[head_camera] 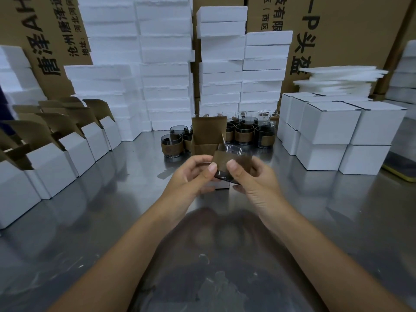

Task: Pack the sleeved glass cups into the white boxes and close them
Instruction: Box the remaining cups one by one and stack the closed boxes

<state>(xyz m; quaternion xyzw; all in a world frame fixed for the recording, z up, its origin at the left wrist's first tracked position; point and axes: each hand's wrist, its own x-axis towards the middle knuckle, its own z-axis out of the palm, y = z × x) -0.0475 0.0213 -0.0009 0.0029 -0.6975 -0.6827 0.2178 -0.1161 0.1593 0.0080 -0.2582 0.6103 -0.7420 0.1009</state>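
Observation:
Both hands hold one smoky glass cup with a brown sleeve (227,162) tilted over the table's middle. My left hand (193,174) pinches its left side with the thumb on the sleeve. My right hand (252,179) grips its right side, thumb on front. Just behind the cup stands an open white box (208,136) with its brown-lined lid flap upright; its lower part is hidden by my hands. More sleeved glass cups (244,132) cluster behind it.
Rows of open white boxes (67,152) line the left side. Closed white boxes (333,134) are stacked at the right. White foam blocks (166,75) and foam sheets (337,79) rise behind, with brown cartons at the back. The table is shiny metal (112,221).

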